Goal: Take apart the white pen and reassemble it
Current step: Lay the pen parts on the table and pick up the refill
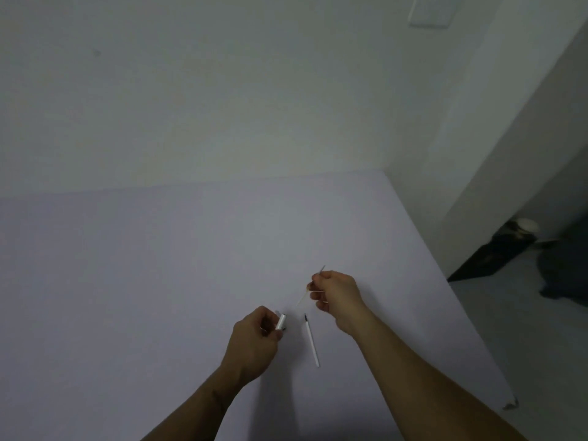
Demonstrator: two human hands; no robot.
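One white pen barrel (311, 342) is lying free at 6 o'clock on the counter (159, 265); left hand (254, 338) is pinching a cap (281, 322), right hand (337, 297) is pinching a thin refill (302, 299).

A plain home room: bare white walls (222, 90), a wall switch plate (429, 11), a pale table (159, 265), dark bags on the floor (496, 256).

Both forearms bare, no sleeves; left hand (254, 337), right hand (339, 297) ungloved.

Colours, dim light
Bench (159, 281) plain pale lilac-grey; wall (191, 90) off-white, unpatterned. Pen barrel (311, 342) white, dark tip. Cap piece (281, 322) white. Floor mat (486, 259) black.
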